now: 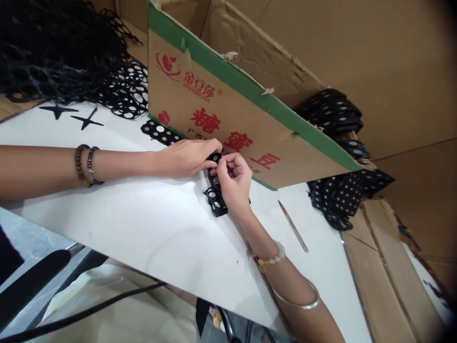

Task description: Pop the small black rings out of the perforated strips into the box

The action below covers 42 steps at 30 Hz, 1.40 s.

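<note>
A small black perforated piece (215,200), soft and sheet-like with round holes, hangs down to the white table from between my hands. My left hand (187,157) comes in from the left, with thumb and fingers closed on its upper end. Close against those fingertips, my right hand (235,183) pinches the same end, its other fingers curled. Part of the piece is hidden behind my right hand. Beside my left hand, a black strip with holes (162,132) lies at the foot of the cardboard box (214,107).
A heap of black perforated netting (67,57) covers the back left, with black star-shaped scraps (87,118) near it. A thin pen-like tool (293,226) lies to the right on the white table (150,224). Stacked black dotted pieces (339,197) sit by the box's right end.
</note>
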Each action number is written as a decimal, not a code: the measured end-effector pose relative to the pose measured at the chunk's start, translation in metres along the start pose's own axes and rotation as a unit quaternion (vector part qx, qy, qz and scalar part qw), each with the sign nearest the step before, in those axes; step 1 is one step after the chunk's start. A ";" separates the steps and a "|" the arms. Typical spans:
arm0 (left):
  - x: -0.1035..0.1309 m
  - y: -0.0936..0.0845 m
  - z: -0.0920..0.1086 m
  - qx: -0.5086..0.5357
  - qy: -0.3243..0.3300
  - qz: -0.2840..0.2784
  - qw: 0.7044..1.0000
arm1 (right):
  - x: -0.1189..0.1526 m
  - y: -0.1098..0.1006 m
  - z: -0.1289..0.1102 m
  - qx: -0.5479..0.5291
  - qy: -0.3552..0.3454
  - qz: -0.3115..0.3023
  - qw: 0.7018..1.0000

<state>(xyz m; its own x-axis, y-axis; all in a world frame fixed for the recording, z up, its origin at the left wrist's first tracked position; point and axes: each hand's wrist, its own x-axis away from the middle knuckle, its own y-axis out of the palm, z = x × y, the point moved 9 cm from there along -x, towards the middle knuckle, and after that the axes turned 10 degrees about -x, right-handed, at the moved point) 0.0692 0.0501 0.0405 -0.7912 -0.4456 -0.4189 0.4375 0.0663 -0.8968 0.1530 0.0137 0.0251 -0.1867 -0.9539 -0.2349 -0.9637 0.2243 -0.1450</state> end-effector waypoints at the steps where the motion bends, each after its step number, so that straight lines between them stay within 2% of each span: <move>1: 0.000 -0.002 -0.004 0.014 -0.027 -0.002 1.000 | 0.000 -0.002 -0.002 0.016 -0.016 0.009 1.000; 4: -0.001 -0.007 -0.009 0.045 -0.059 0.007 0.997 | 0.002 -0.008 -0.010 0.054 -0.061 0.036 0.996; 7: -0.003 -0.006 -0.001 0.073 -0.023 -0.002 0.997 | 0.005 -0.009 -0.023 0.109 -0.112 0.055 0.986; 10: -0.003 -0.003 0.008 0.112 0.007 -0.012 0.994 | 0.010 -0.001 -0.033 0.167 -0.155 0.033 0.973; 22: 0.002 -0.005 0.013 0.187 0.022 -0.016 0.982 | 0.016 0.013 -0.036 0.278 -0.200 -0.007 0.940; 26: 0.001 -0.001 0.010 0.203 0.019 -0.024 0.979 | 0.020 0.018 -0.042 0.349 -0.248 -0.008 0.904; 31: -0.001 0.010 0.002 0.263 -0.036 -0.062 0.962 | 0.023 0.029 -0.045 0.430 -0.309 -0.039 0.848; 36: -0.003 0.007 0.006 0.324 -0.028 -0.051 0.944 | 0.030 0.039 -0.048 0.501 -0.361 -0.045 0.785; 38: -0.003 0.005 0.008 0.342 -0.017 -0.045 0.938 | 0.030 0.038 -0.050 0.500 -0.366 -0.034 0.784; 42: -0.002 0.003 0.010 0.366 -0.006 -0.040 0.930 | 0.030 0.034 -0.050 0.465 -0.360 -0.020 0.809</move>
<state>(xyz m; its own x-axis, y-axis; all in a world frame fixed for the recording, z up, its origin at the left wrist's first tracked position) 0.0770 0.0423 0.0400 -0.8307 -0.4333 -0.3495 0.5547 -0.5905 -0.5862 0.1050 -0.0173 0.0614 0.3219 -0.6763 -0.6626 -0.3437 0.5686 -0.7474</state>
